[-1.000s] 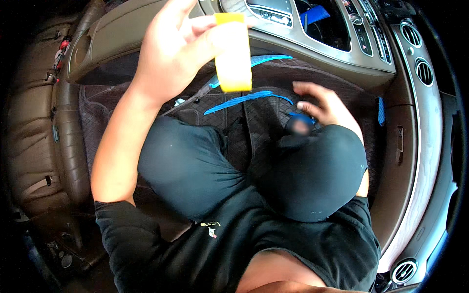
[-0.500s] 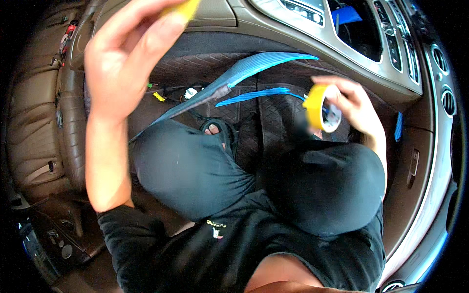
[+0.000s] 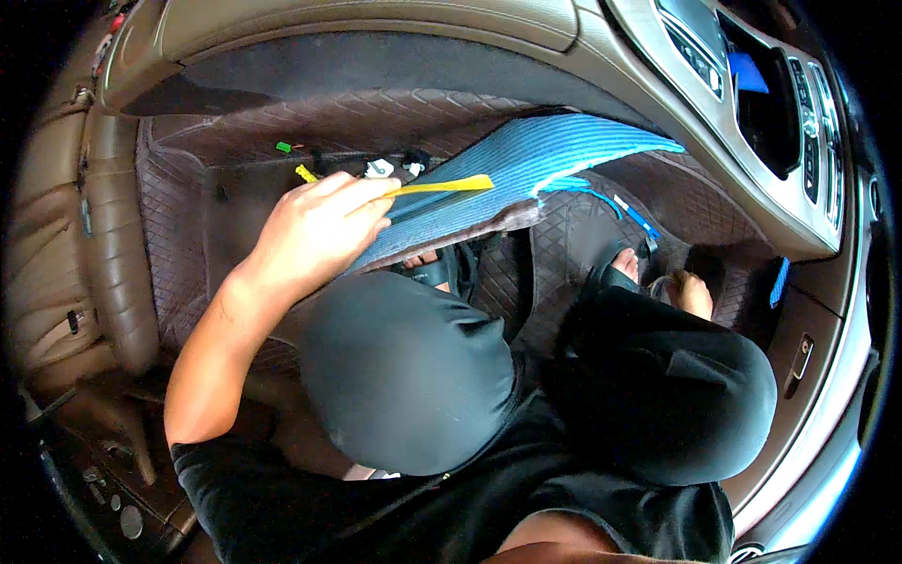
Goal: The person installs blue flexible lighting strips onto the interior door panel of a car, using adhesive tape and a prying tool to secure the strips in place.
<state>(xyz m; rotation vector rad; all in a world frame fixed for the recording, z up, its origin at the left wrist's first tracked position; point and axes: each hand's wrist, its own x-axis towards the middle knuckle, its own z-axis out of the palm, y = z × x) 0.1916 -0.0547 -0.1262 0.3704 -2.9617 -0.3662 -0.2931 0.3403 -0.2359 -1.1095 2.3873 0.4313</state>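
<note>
My left hand [image 3: 324, 221] pinches one end of a strip of yellow tape [image 3: 451, 185]. The strip stretches to the right from the fingertips, over a long blue ribbed piece of material [image 3: 573, 150] with a greyish edge. That piece slants from beside my left knee up toward the centre console. Whether the tape touches it, I cannot tell. A narrower blue strip [image 3: 631, 214] lies to the right on the footwell floor. My right hand is out of sight.
Small white connectors [image 3: 378, 169], a yellow one [image 3: 306, 174] and a green piece [image 3: 285, 148] lie beyond my left hand. A brown quilted floor mat [image 3: 174, 244] lies beneath. The console [image 3: 676, 56] borders the far right, a seat [image 3: 56, 273] the left. My knees are raised in front.
My left hand has come down from the upper left to the blue piece, bringing yellow tape. My right hand and the yellow tape roll it held have left the view. The view has shifted.
</note>
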